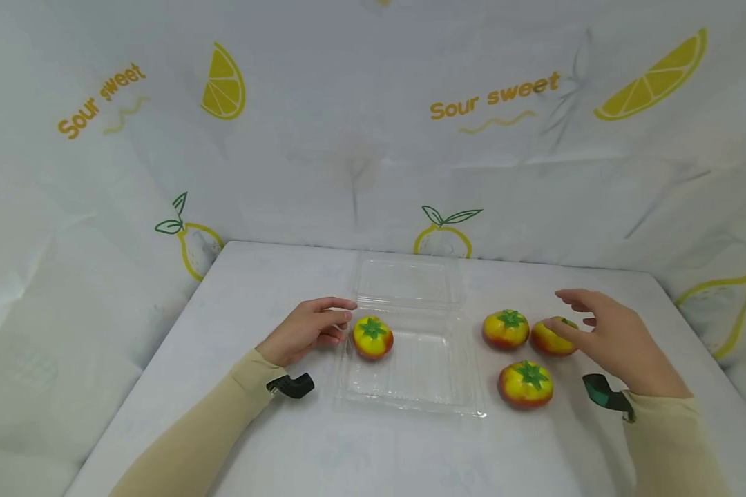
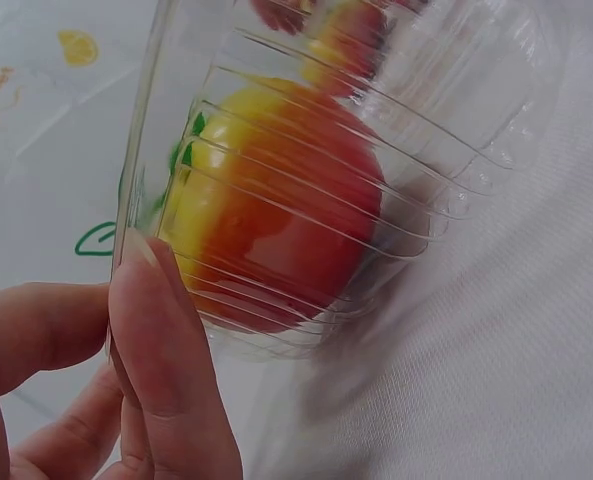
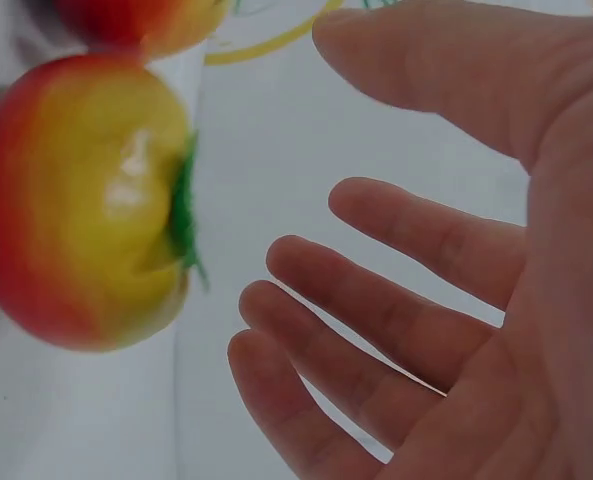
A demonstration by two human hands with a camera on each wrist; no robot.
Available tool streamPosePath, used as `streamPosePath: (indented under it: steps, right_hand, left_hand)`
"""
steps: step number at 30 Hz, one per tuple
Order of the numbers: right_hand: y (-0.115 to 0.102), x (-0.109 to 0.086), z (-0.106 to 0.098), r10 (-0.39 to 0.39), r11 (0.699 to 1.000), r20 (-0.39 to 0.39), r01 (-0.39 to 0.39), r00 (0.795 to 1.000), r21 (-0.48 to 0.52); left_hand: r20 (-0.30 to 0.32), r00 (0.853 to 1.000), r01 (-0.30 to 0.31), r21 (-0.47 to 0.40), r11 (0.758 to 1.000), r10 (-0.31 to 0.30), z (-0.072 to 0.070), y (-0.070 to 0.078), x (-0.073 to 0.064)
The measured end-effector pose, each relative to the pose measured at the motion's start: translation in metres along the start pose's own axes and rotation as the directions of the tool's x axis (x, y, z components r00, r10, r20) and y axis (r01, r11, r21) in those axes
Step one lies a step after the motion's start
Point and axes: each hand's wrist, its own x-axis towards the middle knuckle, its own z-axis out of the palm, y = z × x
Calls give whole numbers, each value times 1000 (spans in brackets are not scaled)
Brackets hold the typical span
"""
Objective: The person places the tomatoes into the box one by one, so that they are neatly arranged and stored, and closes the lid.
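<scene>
My left hand [image 1: 313, 328] pinches the left rim of a clear plastic clamshell box [image 1: 419, 366]. In the left wrist view, its thumb [image 2: 161, 330] and a finger lie on either side of the thin edge. Inside the box, at the left, sits one yellow-and-red toy fruit [image 1: 373, 337] with a green star-shaped calyx, visible through the ribbed wall. Over on the right, my right hand [image 1: 615, 338] hovers with fingers spread and nothing in its grasp. Close below it is a similar toy fruit [image 1: 543, 343], partly covered by the thumb; the right wrist view shows a gap between hand and fruit.
Two more toy fruits, one behind [image 1: 505, 330] and one nearer [image 1: 525, 385], lie on the white table right of the box. The box's lid [image 1: 410, 279] is folded back towards the wall. A white cloth [image 1: 348, 138] with lemon prints hangs behind.
</scene>
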Motion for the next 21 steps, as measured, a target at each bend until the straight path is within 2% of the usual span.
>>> streamPosePath:
  steps: [11,21]
  right_hand:
    - [19,8,5,84,996,139,-83,987,-17]
    - [21,8,8,100,995,178,-101,979,-3]
  left_hand:
    - [3,1000,-4,-7,1000,4,0,-1,1]
    - [0,1000,-4,-8,1000,4,0,-3,3]
